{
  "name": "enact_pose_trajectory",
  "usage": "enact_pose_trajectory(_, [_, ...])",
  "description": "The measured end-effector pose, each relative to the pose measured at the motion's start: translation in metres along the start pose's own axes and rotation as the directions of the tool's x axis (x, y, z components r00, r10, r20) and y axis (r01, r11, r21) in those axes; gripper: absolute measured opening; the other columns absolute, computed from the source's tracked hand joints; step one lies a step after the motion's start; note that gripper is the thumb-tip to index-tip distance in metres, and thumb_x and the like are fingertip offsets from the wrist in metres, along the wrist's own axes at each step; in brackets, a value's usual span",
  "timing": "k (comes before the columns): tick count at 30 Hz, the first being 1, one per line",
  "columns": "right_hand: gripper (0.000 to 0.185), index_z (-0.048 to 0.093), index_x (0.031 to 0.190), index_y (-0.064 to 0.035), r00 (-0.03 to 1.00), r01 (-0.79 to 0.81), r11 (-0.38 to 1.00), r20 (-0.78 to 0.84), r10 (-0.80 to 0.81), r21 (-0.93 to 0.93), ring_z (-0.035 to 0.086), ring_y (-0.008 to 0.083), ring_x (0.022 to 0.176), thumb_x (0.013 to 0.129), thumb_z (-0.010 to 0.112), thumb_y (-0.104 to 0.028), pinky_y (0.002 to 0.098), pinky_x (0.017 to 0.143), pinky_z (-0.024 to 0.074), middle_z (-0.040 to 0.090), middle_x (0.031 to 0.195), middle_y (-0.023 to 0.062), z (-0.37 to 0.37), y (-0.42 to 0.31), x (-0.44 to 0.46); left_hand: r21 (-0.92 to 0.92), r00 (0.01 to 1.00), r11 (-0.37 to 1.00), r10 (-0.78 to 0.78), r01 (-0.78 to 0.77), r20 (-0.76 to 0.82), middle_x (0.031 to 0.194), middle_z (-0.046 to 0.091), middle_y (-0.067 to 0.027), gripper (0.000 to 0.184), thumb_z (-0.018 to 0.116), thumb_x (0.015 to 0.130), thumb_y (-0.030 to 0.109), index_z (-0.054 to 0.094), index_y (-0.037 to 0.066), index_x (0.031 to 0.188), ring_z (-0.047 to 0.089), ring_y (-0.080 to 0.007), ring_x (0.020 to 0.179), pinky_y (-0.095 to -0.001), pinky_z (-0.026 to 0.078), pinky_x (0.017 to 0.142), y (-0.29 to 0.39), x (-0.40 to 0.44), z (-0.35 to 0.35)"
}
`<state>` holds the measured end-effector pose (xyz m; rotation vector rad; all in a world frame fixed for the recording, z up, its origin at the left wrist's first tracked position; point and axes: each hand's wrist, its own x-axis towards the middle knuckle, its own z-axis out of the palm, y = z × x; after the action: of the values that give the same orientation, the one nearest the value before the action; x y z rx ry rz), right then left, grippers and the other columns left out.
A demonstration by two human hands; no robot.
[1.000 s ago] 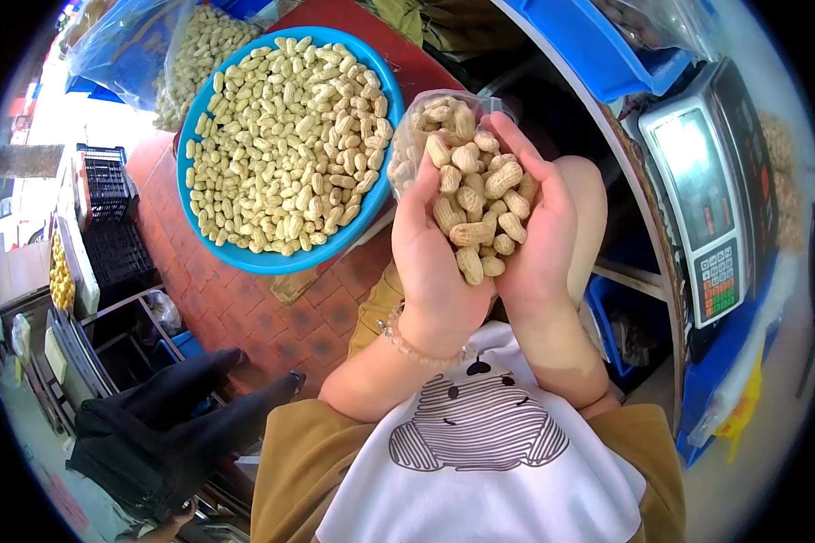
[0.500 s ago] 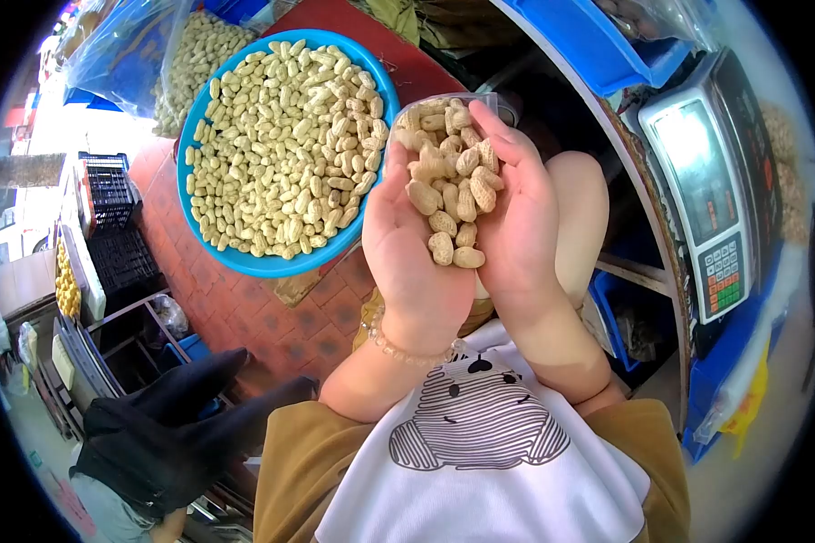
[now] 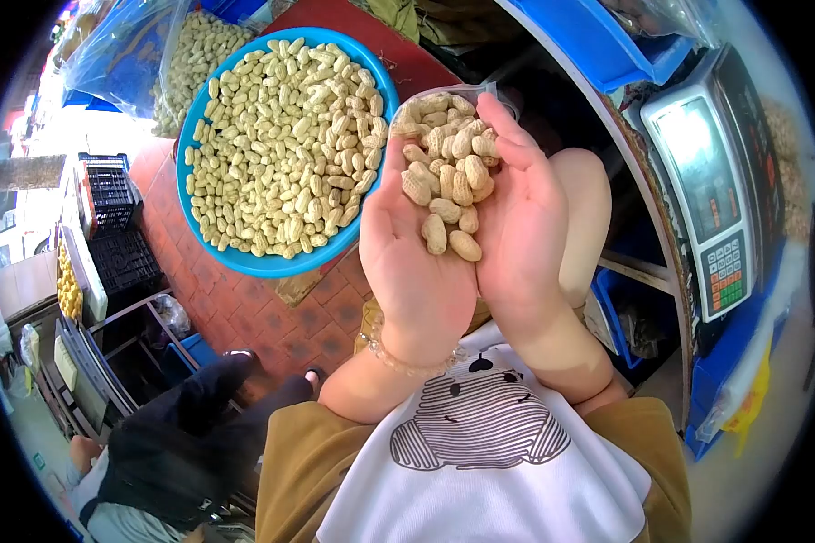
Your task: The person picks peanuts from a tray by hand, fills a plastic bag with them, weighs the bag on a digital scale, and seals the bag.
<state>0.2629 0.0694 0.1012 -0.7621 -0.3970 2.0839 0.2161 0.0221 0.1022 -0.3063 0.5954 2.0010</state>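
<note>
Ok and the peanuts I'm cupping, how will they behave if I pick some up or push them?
The peanuts will likely shift and roll easily, being rounded and piled loose between the left hand and right hand. Their pitted texture suggests they won't be very slippery. Each is much smaller than either hand, so one should feel light.

A digital scale [image 3: 708,195] stood at right near a blue tray [image 3: 592,45], above a yellow bag [image 3: 750,409], while black crates [image 3: 118,258] bordered a red-tiled floor [image 3: 213,303] and a person in dark trousers [image 3: 167,443] appeared at lower left.
</note>
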Motion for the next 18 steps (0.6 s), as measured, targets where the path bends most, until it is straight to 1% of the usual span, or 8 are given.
enact_pose_trajectory(3, [0.051, 0.039, 0.139, 0.0025, 0.999, -0.048, 0.997, -0.002, 0.048, 0.061, 0.046, 0.0238, 0.125, 0.094, 0.041, -0.023, 0.036, 0.109, 0.0328, 0.047, 0.135, 0.0145, -0.001, 0.0, 0.002, 0.004, 0.999, 1.0, -0.018, 0.018, 0.028, 0.142, 0.042, -0.0172, 0.052, 0.03, 0.098, 0.025, 0.035, -0.004, 0.14, 0.04, -0.0305, 0.131, -0.0418, 0.028, 0.114, 0.0, -0.001, -0.001])
enact_pose_trajectory(8, [0.048, 0.043, 0.135, 0.0015, 1.0, -0.005, 1.0, 0.018, 0.005, 0.014, 0.047, 0.0237, 0.122, 0.093, 0.042, -0.021, 0.0355, 0.108, 0.0338, 0.049, 0.132, 0.0141, 0.001, -0.001, -0.005, 0.031, 0.999, 0.999, -0.02, 0.019, 0.034, 0.143, 0.041, -0.0166, 0.053, 0.031, 0.097, 0.025, 0.034, -0.004, 0.141, 0.038, -0.0298, 0.133, -0.041, 0.027, 0.114, 0.003, -0.006, 0.001])
enact_pose_trajectory(11, [0.047, 0.044, 0.134, 0.0011, 0.999, 0.003, 0.999, 0.034, -0.004, 0.033, 0.047, 0.0236, 0.122, 0.092, 0.043, -0.02, 0.0354, 0.108, 0.034, 0.049, 0.132, 0.0139, -0.002, 0.001, -0.005, 0.052, 0.994, 0.998, -0.048, 0.043, 0.096, 0.146, 0.036, -0.014, 0.055, 0.035, 0.096, 0.024, 0.027, 0.002, 0.146, 0.036, -0.0266, 0.135, -0.0387, 0.025, 0.114, 0.003, -0.004, -0.007])
enact_pose_trajectory(12, [0.047, 0.045, 0.134, 0.0009, 0.999, 0.006, 0.999, 0.042, -0.008, 0.044, 0.047, 0.0236, 0.122, 0.092, 0.043, -0.02, 0.0353, 0.108, 0.0341, 0.049, 0.132, 0.0138, -0.002, 0.001, -0.006, 0.05, 0.996, 0.998, -0.042, 0.038, 0.076, 0.145, 0.037, -0.0149, 0.053, 0.033, 0.097, 0.024, 0.03, 0.0, 0.144, 0.037, -0.0275, 0.134, -0.0393, 0.026, 0.114, 0.003, -0.004, -0.006])
enact_pose_trajectory(14, [0.047, 0.045, 0.133, 0.0009, 0.999, 0.026, 1.0, 0.043, -0.027, 0.003, 0.047, 0.0233, 0.122, 0.091, 0.043, -0.019, 0.0352, 0.108, 0.0342, 0.049, 0.131, 0.0135, -0.002, 0.001, -0.008, 0.046, 0.999, 0.999, -0.03, 0.028, 0.033, 0.143, 0.04, -0.0168, 0.052, 0.031, 0.098, 0.025, 0.035, -0.004, 0.14, 0.038, -0.0294, 0.133, -0.0406, 0.027, 0.114, 0.003, -0.007, -0.002])
enact_pose_trajectory(18, [0.046, 0.045, 0.133, 0.0012, 0.997, 0.073, 0.995, 0.003, -0.073, -0.062, 0.047, 0.0225, 0.123, 0.09, 0.042, -0.017, 0.0345, 0.109, 0.0334, 0.049, 0.131, 0.013, -0.007, 0.004, -0.004, 0.042, 0.998, 0.999, -0.015, 0.012, 0.055, 0.143, 0.04, -0.0169, 0.052, 0.031, 0.097, 0.025, 0.034, -0.004, 0.141, 0.038, -0.0295, 0.133, -0.0413, 0.027, 0.114, 0.001, -0.006, -0.004])
